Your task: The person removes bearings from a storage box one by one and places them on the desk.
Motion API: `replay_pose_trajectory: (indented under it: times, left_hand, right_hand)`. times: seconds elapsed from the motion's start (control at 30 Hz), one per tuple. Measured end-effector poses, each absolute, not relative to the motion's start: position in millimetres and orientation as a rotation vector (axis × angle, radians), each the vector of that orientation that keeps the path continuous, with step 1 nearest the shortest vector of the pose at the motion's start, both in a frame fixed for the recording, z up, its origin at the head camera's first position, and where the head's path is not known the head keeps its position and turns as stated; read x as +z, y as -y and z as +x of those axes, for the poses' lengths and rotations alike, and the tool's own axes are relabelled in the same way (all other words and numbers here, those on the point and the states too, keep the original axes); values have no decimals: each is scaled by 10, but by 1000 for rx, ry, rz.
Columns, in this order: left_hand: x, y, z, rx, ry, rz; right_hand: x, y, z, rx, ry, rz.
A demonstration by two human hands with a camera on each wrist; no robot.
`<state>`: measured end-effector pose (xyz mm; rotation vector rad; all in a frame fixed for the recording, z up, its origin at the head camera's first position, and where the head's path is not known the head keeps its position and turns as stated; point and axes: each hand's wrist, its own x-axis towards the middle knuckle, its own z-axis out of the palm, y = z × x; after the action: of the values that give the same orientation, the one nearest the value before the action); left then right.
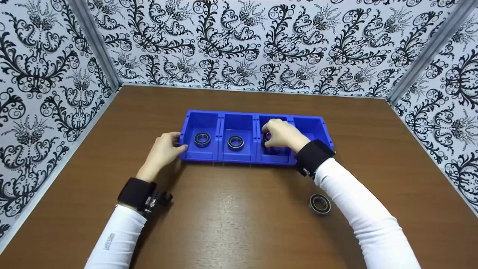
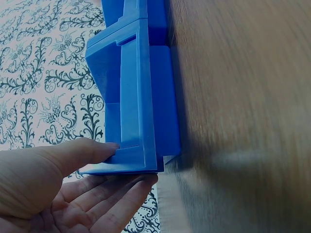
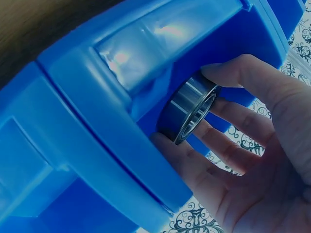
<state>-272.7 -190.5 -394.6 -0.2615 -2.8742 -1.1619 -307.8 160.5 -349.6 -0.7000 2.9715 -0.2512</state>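
A row of blue bins (image 1: 237,156) with four compartments side by side stands on the table. My left hand (image 1: 163,150) holds its left end wall, thumb inside the rim and fingers outside, as the left wrist view shows. Inside the third compartment from the left, my right hand (image 1: 282,133) pinches a ball bearing (image 3: 188,108) by its outer ring between thumb and fingers. The bearing is tilted on edge. One bearing (image 1: 202,139) lies flat in the leftmost compartment, another bearing (image 1: 235,142) in the second.
A further bearing (image 1: 320,204) lies on the brown wooden table (image 1: 231,213), beside my right forearm. Patterned wall panels (image 1: 239,48) with grey corner posts close off the back and both sides.
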Motion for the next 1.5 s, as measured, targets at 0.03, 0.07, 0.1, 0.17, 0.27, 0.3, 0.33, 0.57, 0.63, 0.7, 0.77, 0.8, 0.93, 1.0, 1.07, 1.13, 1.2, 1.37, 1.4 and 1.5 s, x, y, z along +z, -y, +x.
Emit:
replay_pose_trajectory:
  times: [0.03,0.07,0.1,0.17,0.27,0.3,0.33,0.57,0.63,0.7,0.77,0.8,0.93,1.0,1.07,1.13,1.2,1.37,1.4,1.5]
  left_hand:
    - [-3945,1906,-2729,-1159,2874,-264]
    - [-3944,1907,-2729,-1157,2872,-265]
    - [-3946,1906,-2732,-1158,2873,-264]
    - [-3943,1905,-2731,-1160,2872,-261]
    - [-3944,1909,-2729,-1164,2875,-254]
    - [-3945,1908,-2730,-1170,2877,-249]
    - [-3943,1907,-2728,-1174,2877,-251]
    - [-3937,1904,-2725,-1199,2877,-244]
    - [-3935,1904,-2722,-1197,2875,-242]
    - [-3932,1903,-2719,-1192,2872,-249]
    - [-3932,1902,-2717,-1193,2873,-252]
    - [-3934,1903,-2716,-1190,2874,-253]
    - [-3942,1908,-2725,-1179,2877,-256]
    - [-3946,1909,-2729,-1174,2876,-259]
    - [-3945,1909,-2732,-1172,2874,-260]
    - [-3942,1909,-2731,-1174,2873,-260]
    - [-3938,1908,-2728,-1176,2872,-259]
    - [-3947,1909,-2727,-1180,2867,-255]
    - [-3951,1910,-2727,-1180,2866,-255]
    - [-3961,1916,-2728,-1174,2862,-253]
  right_hand:
    - [-3487,-1609,-3075,-251,-2973,-697]
    - [-3478,-1613,-3074,-253,-2973,-690]
    - [-3470,-1617,-3073,-255,-2973,-684]
    - [-3455,-1623,-3071,-261,-2971,-683]
    - [-3437,-1632,-3070,-268,-2968,-692]
    - [-3431,-1635,-3069,-269,-2967,-700]
    - [-3426,-1637,-3069,-269,-2967,-707]
    - [-3370,-1643,-3041,-288,-2966,-731]
    - [-3351,-1642,-3031,-291,-2966,-730]
    - [-3329,-1641,-3020,-295,-2967,-724]
    - [-3307,-1639,-3009,-298,-2966,-715]
    - [-3295,-1637,-3005,-302,-2963,-709]
    - [-3255,-1639,-2986,-312,-2960,-690]
    - [-3239,-1645,-2981,-314,-2961,-688]
    - [-3230,-1654,-2981,-313,-2967,-692]
    - [-3224,-1662,-2982,-315,-2969,-693]
    - [-3222,-1670,-2983,-317,-2970,-696]
    - [-3207,-1689,-2968,-325,-2969,-708]
    - [-3205,-1692,-2963,-328,-2968,-713]
    - [-3191,-1702,-2943,-328,-2968,-726]
